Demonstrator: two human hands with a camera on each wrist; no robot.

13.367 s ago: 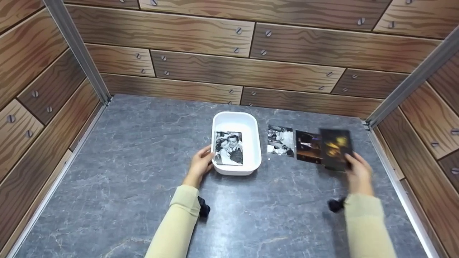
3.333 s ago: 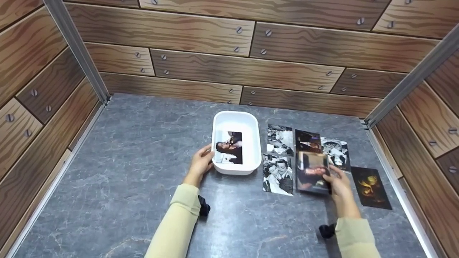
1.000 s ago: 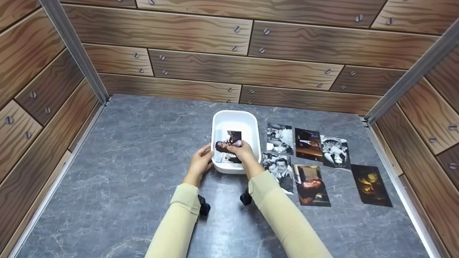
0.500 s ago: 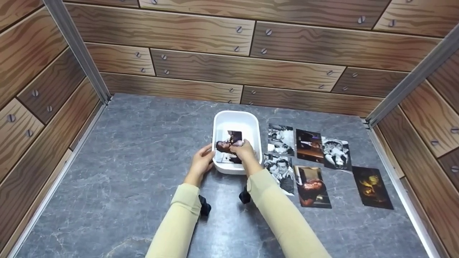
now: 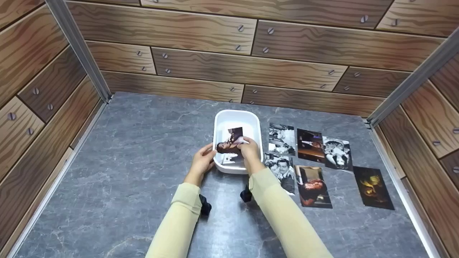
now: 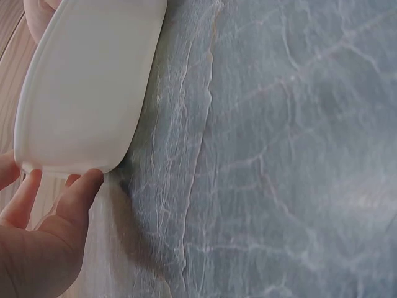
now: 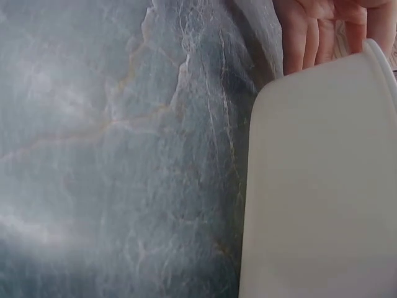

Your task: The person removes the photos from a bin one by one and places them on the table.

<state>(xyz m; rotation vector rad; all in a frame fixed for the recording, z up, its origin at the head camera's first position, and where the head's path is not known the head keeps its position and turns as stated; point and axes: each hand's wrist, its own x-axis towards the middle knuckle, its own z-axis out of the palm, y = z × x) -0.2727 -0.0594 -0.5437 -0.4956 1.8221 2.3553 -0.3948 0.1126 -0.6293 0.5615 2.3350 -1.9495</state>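
Observation:
In the head view my right hand reaches into a white plastic tub and pinches the right side of a colour photo of a dark-haired person. The photo is slightly tilted, and its right part is hidden by the hand. I cannot tell whether another photo lies under it. My left hand touches the tub's left side. In the left wrist view the fingertips rest against the tub's outer wall. The right wrist view shows the tub's wall and the left hand's fingers beyond it.
Right of the tub, photos lie flat on the grey marbled table: several in a back row, including a black-and-white one, with a couple photo and a colour portrait in front. A dark photo lies far right. Wood-patterned walls surround the table.
The portrait photo from my right hand now lies on the table. That hand has come left into the tub, and the photo there has just shifted and tilted. My left hand has stayed at the tub.

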